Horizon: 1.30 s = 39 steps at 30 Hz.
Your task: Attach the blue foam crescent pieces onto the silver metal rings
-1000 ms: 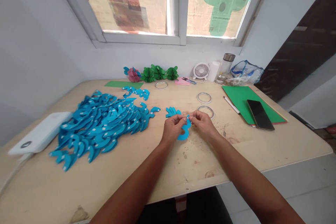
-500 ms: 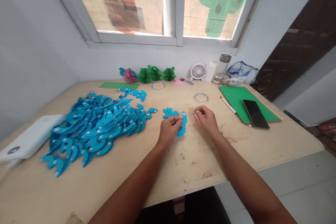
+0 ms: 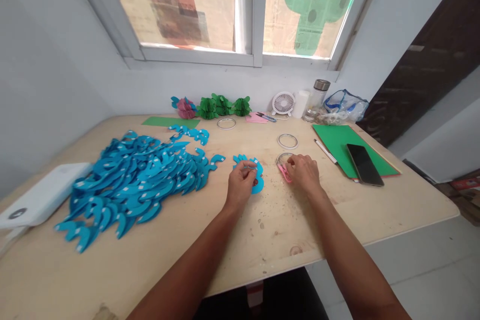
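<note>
My left hand (image 3: 241,180) pinches a curved blue paper piece (image 3: 258,182) with small white patches, fingertips together on its left edge. More of the blue paper, with a scalloped edge (image 3: 239,159), shows behind those fingers. To the right, my right hand (image 3: 304,172) has its fingers bent and closed on the right edge of a narrow tape roll (image 3: 282,156). A small pink-handled tool (image 3: 284,173), which looks like scissors, lies beside the fingertips. The hand covers part of the roll.
A large heap of blue curved paper pieces (image 3: 142,175) lies at left, beside a white device (image 3: 41,195). Two tape rolls (image 3: 287,147) (image 3: 226,128) lie farther back. A phone (image 3: 363,164) rests on green sheets (image 3: 337,140) near a white pen (image 3: 325,151). Along the wall stand paper ornaments (image 3: 221,105), a fan (image 3: 283,103) and a bottle (image 3: 318,95).
My right hand has shifted slightly right, uncovering the tape roll and more of the pink tool. My left hand has moved a little left with the blue paper piece.
</note>
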Tool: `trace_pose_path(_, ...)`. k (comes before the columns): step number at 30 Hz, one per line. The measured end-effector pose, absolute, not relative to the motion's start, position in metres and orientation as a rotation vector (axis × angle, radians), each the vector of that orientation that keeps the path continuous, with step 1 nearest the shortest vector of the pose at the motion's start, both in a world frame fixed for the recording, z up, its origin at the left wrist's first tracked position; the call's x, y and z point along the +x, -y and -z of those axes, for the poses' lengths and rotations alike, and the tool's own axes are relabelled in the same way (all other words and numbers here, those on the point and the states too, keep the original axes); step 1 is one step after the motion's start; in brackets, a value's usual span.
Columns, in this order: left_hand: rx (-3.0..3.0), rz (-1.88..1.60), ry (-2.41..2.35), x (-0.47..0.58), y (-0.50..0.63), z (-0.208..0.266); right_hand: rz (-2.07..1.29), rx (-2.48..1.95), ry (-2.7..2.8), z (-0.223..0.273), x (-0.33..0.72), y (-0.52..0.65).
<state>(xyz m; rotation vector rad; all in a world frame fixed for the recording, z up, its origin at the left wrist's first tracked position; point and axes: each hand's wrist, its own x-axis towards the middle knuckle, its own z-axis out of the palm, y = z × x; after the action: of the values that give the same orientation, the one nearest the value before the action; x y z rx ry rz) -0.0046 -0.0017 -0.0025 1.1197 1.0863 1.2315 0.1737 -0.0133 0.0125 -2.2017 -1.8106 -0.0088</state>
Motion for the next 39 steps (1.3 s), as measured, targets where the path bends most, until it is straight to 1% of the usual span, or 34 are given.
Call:
trace_pose_path(9, 1.141, -1.215, -1.064, -0.003, 0.004, 0.003, -0.064, -2.305, 1.882, -0.010, 0.164, 0.013)
trace_pose_path(12, 1.135, -1.212, -1.060, -0.003, 0.005, 0.003, -0.088, -2.308, 1.796, -0.012, 0.167, 0.012)
trace_pose_path(16, 1.134, -1.212, -1.044, -0.003, 0.004, 0.004, -0.116, -2.232, 1.597, -0.013, 0.173, 0.010)
trace_pose_path(20, 1.111, -1.196, -1.028, -0.002, 0.003, 0.007, -0.224, -2.074, 1.534, -0.007, 0.177, 0.006)
trace_pose_path(23, 1.100, -1.193, -1.030, -0.002, 0.002, 0.008, -0.412, -1.846, 1.442, -0.002, 0.178, 0.003)
trace_pose_path(28, 1.117, -1.211, -1.036, -0.003, 0.003, 0.004, -1.012, -1.447, 1.272, -0.003, 0.167, 0.005)
trace_pose_path(31, 1.134, -1.228, -1.049, -0.004, 0.003, 0.000, -1.261, -1.278, 1.264, -0.008, 0.157, 0.011)
trace_pose_path(35, 1.165, -1.228, -1.062, -0.005, 0.002, -0.003, -1.481, -1.101, 1.212, -0.011, 0.149, 0.017)
trace_pose_path(39, 1.157, -1.219, -1.048, -0.005, 0.003, -0.007, -1.585, -1.015, 1.167, -0.010, 0.146, 0.019)
